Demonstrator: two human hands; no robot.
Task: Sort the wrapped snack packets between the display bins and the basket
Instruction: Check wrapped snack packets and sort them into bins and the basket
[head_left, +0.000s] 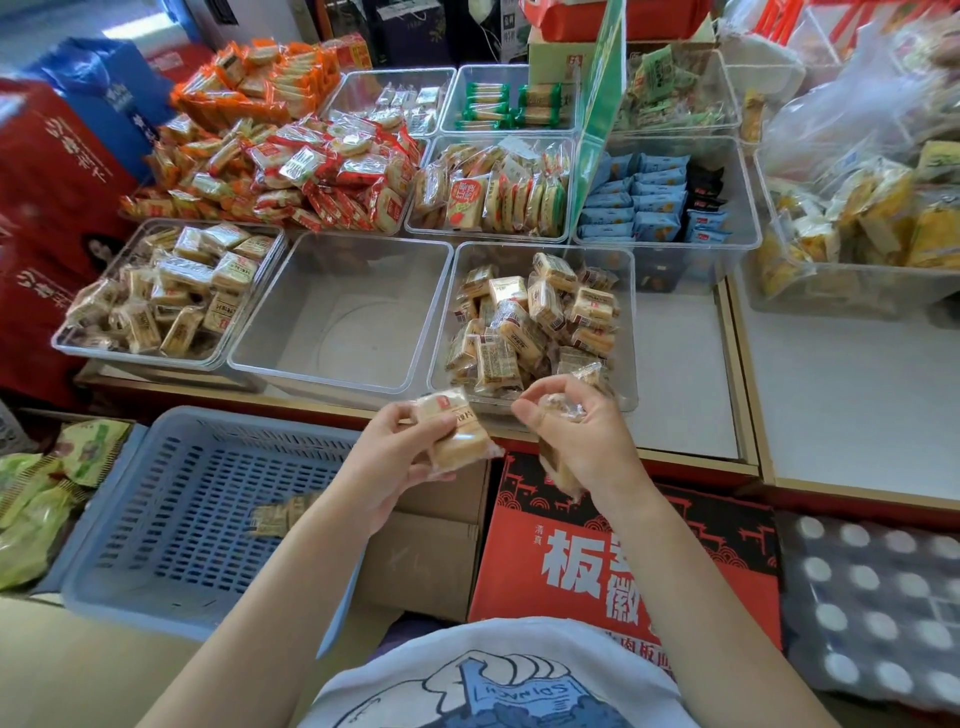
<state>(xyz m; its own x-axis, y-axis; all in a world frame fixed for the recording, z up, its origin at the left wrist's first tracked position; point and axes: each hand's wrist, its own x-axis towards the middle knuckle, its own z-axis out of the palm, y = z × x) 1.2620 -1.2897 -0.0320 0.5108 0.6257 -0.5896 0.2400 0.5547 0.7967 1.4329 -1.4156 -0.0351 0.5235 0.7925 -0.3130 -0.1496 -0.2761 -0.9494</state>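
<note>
Both hands busy — left hand (410, 457) grips a pale clear-wrapped snack packet (457, 436), right hand (576, 441) clutches another wrapped brownish packet (558, 410), just in front of the half-full clear plastic bin (626, 312). Blue slotted plastic basket (171, 519) holds approx. one blurred packet (283, 512) — looks early, lots left.

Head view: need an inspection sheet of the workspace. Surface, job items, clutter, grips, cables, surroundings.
Surface: white display counter with wooden edging, carrying clear plastic bins.
Job's things: front right bin partly filled with wrapped snack packets; front middle bin holds nothing; blue slotted basket below the counter holds one blurred packet.
Clutter: green snack bags left of the basket; red printed carton; shrink-wrapped bottle pack.
Grips: left hand grips a pale packet; right hand grips a clear-wrapped packet.
Cables: nothing seen.
Surroundings: further rows of stocked bins behind; red gift bags at left.
</note>
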